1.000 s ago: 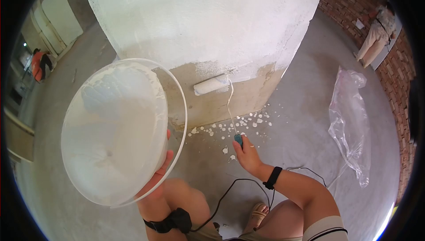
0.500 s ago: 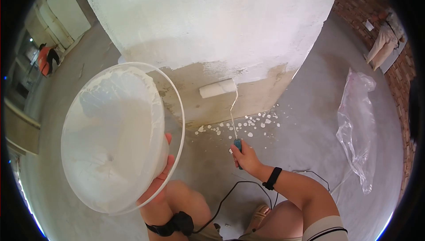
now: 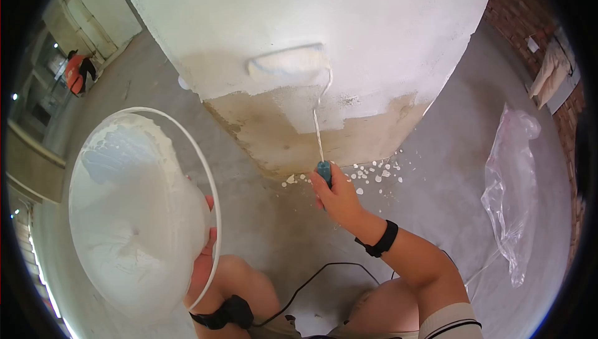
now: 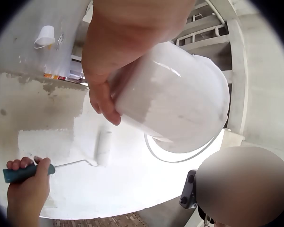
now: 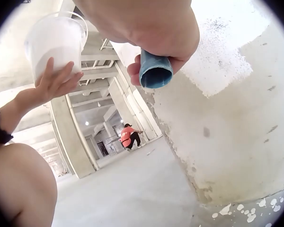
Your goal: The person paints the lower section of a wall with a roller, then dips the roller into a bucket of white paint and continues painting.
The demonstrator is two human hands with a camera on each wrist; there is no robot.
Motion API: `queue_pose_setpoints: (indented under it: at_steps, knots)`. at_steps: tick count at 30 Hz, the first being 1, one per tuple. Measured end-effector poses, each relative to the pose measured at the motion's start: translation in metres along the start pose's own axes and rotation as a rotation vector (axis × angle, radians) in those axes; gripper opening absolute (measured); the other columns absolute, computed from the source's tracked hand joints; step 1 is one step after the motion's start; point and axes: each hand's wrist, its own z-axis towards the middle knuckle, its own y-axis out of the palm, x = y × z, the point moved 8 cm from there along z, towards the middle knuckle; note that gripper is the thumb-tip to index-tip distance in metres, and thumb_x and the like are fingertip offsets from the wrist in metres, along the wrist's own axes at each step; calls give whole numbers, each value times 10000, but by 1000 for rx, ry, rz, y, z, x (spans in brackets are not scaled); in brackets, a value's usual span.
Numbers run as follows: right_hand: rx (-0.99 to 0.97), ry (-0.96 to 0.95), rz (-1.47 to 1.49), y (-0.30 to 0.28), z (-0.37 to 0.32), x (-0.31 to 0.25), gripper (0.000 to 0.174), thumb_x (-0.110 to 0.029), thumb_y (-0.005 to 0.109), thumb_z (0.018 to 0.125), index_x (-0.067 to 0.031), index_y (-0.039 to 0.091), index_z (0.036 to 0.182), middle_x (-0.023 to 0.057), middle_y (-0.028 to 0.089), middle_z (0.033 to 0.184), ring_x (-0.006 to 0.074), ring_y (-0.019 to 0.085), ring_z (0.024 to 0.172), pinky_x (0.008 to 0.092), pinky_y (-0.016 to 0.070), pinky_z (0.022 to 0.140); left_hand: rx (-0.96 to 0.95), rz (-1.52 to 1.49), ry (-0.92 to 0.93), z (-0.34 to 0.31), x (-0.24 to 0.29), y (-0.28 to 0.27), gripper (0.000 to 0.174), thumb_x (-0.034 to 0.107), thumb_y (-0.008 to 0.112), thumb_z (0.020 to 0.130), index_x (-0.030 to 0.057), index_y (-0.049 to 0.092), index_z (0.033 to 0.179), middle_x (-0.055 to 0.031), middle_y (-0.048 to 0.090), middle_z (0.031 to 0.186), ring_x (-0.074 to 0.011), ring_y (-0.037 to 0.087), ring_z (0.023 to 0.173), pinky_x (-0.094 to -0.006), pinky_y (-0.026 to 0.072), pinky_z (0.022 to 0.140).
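My right hand (image 3: 339,201) grips the blue-green handle (image 4: 19,174) of a paint roller, fingers wrapped round it. The white roller sleeve (image 3: 288,62) lies against the white-painted part of the wall (image 3: 299,9), above the bare brownish strip (image 3: 255,124). On the left, my left hand (image 3: 203,261) holds a white plastic bucket (image 3: 134,233) round its side and base, tilted with its mouth toward the head camera. White paint coats the bucket's inside, and its wire-like white handle (image 3: 215,214) hangs loose on the right. Its thumb is hidden in the head view.
White paint drips (image 3: 380,171) spot the grey floor at the wall's foot. A clear plastic sheet (image 3: 512,196) lies at the right. A black cable (image 3: 324,267) runs between the wrists. Two people stand or crouch far off; the one in orange (image 3: 78,72) is at the left.
The roller has moved up from the bare strip onto the white-painted area, my right hand rising with it. In the head view the bucket sits lower and further left.
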Motion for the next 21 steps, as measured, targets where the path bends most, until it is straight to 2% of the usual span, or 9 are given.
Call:
queue_pose_setpoints:
  at_steps: [2, 4, 6, 9, 11, 13, 15, 19, 21]
  knots:
    - [-1, -25, -72, -6, -2, 13, 261, -263, 558, 898, -11, 494, 924, 130, 566, 675, 261, 525, 582, 372, 418, 554, -17, 65, 6, 7, 1, -2, 698, 467, 425, 906, 164, 135, 1464, -127, 104, 1516, -425, 124, 1364, -562, 371, 990]
    - [13, -39, -142, -10, -4, 31, 269, -270, 547, 903, -9, 493, 937, 149, 578, 705, 288, 542, 600, 388, 423, 565, 17, -109, -23, 17, -9, -4, 701, 464, 436, 902, 155, 146, 1462, -131, 115, 1513, -429, 137, 1360, -565, 377, 984]
    - [10, -1, -293, -11, -9, 57, 298, -294, 521, 914, -4, 484, 968, 187, 583, 751, 349, 559, 648, 425, 430, 598, 20, -96, -46, 21, -16, -7, 696, 460, 439, 902, 148, 159, 1459, -134, 123, 1510, -433, 146, 1357, -569, 379, 981]
    - [-6, 60, -326, -12, -20, 92, 331, -316, 509, 918, 6, 470, 987, 213, 577, 754, 395, 551, 668, 450, 433, 620, 51, -101, -59, 24, -24, -12, 683, 457, 438, 904, 135, 186, 1452, -141, 150, 1502, -448, 156, 1349, -576, 382, 978]
    - [-27, 104, -371, -15, -25, 111, 336, -319, 506, 921, 8, 464, 984, 208, 574, 740, 374, 563, 659, 442, 437, 609, 78, -120, -56, 25, -25, -17, 675, 457, 435, 906, 129, 200, 1448, -145, 169, 1497, -458, 158, 1344, -580, 382, 977]
    - [-48, 150, -410, -17, -30, 122, 341, -322, 503, 923, 11, 458, 981, 204, 572, 726, 353, 576, 651, 434, 441, 597, 4, -81, -28, 26, -25, -16, 659, 453, 428, 911, 124, 218, 1442, -150, 196, 1487, -482, 166, 1331, -587, 384, 976]
    - [-78, 340, -325, -14, -42, 118, 342, -328, 504, 925, 8, 449, 960, 186, 560, 680, 301, 590, 625, 415, 441, 564, 38, -63, -20, 28, -24, -20, 653, 456, 429, 909, 120, 236, 1434, -150, 216, 1479, -488, 173, 1326, -586, 392, 970]
    - [-45, 285, -313, -7, -49, 126, 336, -331, 511, 923, 0, 456, 937, 159, 540, 629, 252, 573, 570, 398, 428, 525, 129, -56, 22, 27, -17, -29, 633, 468, 430, 903, 115, 291, 1410, -146, 275, 1452, -494, 207, 1313, -577, 423, 944]
    - [-11, 131, -294, -1, -47, 112, 338, -328, 529, 916, 4, 475, 938, 153, 533, 616, 263, 549, 548, 396, 418, 520, 137, -53, 35, 27, -11, -27, 630, 474, 428, 902, 117, 302, 1405, -145, 292, 1443, -495, 215, 1309, -571, 434, 933]
